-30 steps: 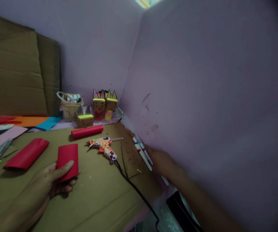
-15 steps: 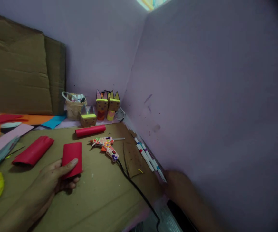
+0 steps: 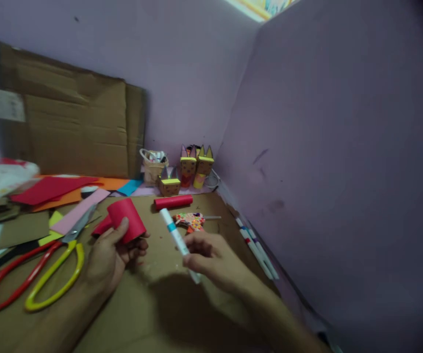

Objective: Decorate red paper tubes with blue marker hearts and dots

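Currently, the left hand (image 3: 112,252) is gripping a short red tube (image 3: 129,219), with the thumb pressing on its near side and the fingers curling underneath, so the tube is sitting tilted above the cardboard work surface (image 3: 130,316). The right hand (image 3: 216,260) is pinching a white marker (image 3: 175,236) with a teal band between thumb and fingers; its upper end is leaning toward the red tube, near it but apart. Behind the left hand, a second red roll (image 3: 101,225) is lying partly hidden, and whether it is touching the held tube, I cannot tell. Farther back, a thin red roll (image 3: 173,202) is lying on the cardboard, and a patterned glue gun (image 3: 191,221) is resting just in front of it, partly covered by the right hand. Several markers (image 3: 258,251) are lying along the edge beside the right wall. Left of the left hand, scissors (image 3: 72,243) with one red and one yellow handle are lying with their blades pointing away, beside a pink paper strip (image 3: 81,212). Toward the corner, two cat-faced figures (image 3: 188,165) are standing next to a cat-faced box (image 3: 169,187) and a small basket (image 3: 155,172).
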### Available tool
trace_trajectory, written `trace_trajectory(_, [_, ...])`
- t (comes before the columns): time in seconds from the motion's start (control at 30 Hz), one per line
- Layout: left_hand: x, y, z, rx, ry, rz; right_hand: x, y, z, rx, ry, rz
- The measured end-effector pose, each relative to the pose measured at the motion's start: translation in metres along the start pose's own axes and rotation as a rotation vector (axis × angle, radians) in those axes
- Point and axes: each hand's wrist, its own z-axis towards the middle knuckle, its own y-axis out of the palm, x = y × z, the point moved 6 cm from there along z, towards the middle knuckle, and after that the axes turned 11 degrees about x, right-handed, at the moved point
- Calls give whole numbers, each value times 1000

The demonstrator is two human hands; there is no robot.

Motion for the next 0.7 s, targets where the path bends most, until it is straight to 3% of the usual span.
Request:
trace_trajectory(0.1, [17, -6, 9, 68, 77, -137, 28, 52, 26, -206, 76, 187])
trace_trajectory(0.17, [22, -9, 13, 123, 87, -206, 43, 69, 27, -294, 152, 317])
trace_trajectory(0.37, [11, 0, 6, 105, -43, -249, 57, 74, 8, -412, 327, 399])
trace_trajectory(0.57, [4, 19, -9, -160, -202, -284, 53, 94, -10, -695, 476, 476])
trace_trajectory(0.63, [3, 19, -9, -169, -226, -275, 56, 97, -13, -701, 500, 442])
trace_trajectory(0.7, [3, 18, -10, -140, -221, -271, 58, 93, -10, -608, 397, 283])
